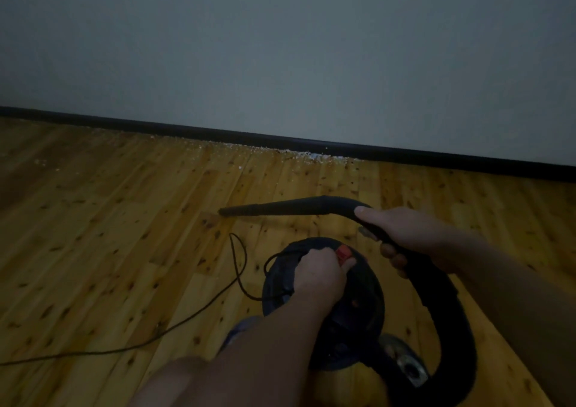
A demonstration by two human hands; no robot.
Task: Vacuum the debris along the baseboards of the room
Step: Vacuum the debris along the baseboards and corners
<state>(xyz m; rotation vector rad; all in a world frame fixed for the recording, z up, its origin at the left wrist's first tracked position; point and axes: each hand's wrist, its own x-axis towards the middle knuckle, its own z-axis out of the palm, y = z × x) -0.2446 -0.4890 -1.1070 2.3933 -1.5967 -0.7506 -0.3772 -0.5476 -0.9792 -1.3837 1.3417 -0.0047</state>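
Debris [299, 154] lines baseboard [405, 157]. Left hand [321, 274] grips canister vacuum [324, 307], thumb seemingly on red switch [343, 253]; right hand [405, 235] wraps hose [436, 297]. Nozzle [243, 210] well short; cord [187, 322] may snag.

- The pale scattered debris [299, 154] lies mid-frame along the black baseboard [405, 157], on the knotty wooden floor [109, 219].
- The round black vacuum canister [352, 307] sits lower centre, its tapered black nozzle [265, 208] above it, its thin black cord [174, 325] trailing toward the lower left.

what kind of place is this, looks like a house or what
Probably a room in a home, dimly lit. It has a knotty wooden plank floor, a plain grey wall with a dark baseboard, and a small canister vacuum on the floor, with pale debris along the baseboard.
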